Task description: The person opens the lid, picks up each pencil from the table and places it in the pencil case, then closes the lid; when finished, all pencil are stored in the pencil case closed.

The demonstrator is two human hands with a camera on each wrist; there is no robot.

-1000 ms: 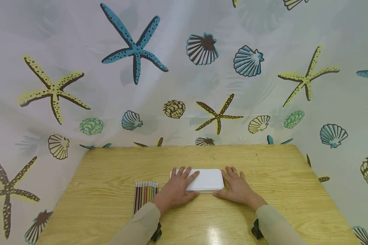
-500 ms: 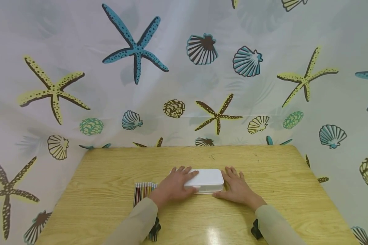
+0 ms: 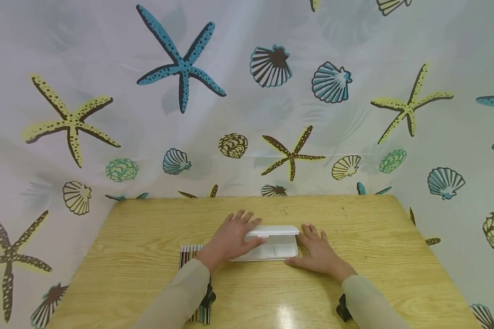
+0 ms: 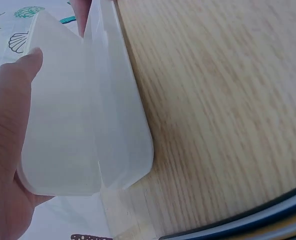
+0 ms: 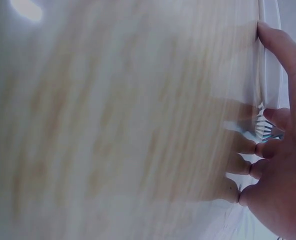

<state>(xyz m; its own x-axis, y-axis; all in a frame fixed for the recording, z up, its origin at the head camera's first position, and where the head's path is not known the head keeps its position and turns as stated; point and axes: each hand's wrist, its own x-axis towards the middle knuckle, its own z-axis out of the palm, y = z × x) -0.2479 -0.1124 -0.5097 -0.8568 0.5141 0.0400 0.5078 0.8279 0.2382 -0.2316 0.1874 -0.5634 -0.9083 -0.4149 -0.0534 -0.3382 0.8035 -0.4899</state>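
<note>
White plastic tilts up: the lid (image 3: 277, 230), closed a second ago, now bares the inside, so we can reach into the box (image 3: 286, 250). From the left: pencils (image 3: 187, 253) at its eight o'clock; the left hand (image 3: 232, 240) at nine, pinching the lid; the box, shallow, partitioned, at our twelve; the right hand (image 3: 318, 252) at three, spread, touching it without gripping.

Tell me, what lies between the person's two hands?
A white pencil case, its lid partly raised, lies between the left hand and right hand, as the head view shows.
</note>
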